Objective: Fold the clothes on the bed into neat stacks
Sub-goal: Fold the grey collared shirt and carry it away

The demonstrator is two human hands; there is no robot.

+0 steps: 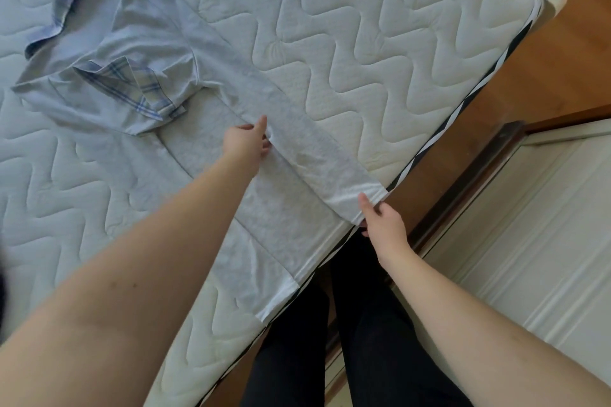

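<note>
A pale grey polo shirt (211,82) lies flat on the quilted mattress (380,43), collar end far left, hem at the near edge of the bed. Its collar (71,6) and the turned-back sleeve cuff (142,86) show a blue plaid lining. Left of the shirt the mattress is bare quilting out to the frame's left edge.

The left hand (246,144) sits at mid-shirt, on the inner edge of a long panel folded over the body; the thumb lies straight on top and the fingers curl at the fold, pinching the cloth there. The folded panel runs as a straight strip from the shoulder down to the hem.

The right hand (383,221) is at the hem, right at the mattress's near edge, thumb on top and fingers tucked under, pinching the folded strip's corner. The hem slightly overhangs the striped black-and-white piping (463,102).

Right of the shirt, a wide stretch of mattress lies open to the far corner. Beyond the edge are wooden floor (568,53) and a white panelled surface (545,241). The person's dark-trousered legs (363,340) stand against the bed's near side.
</note>
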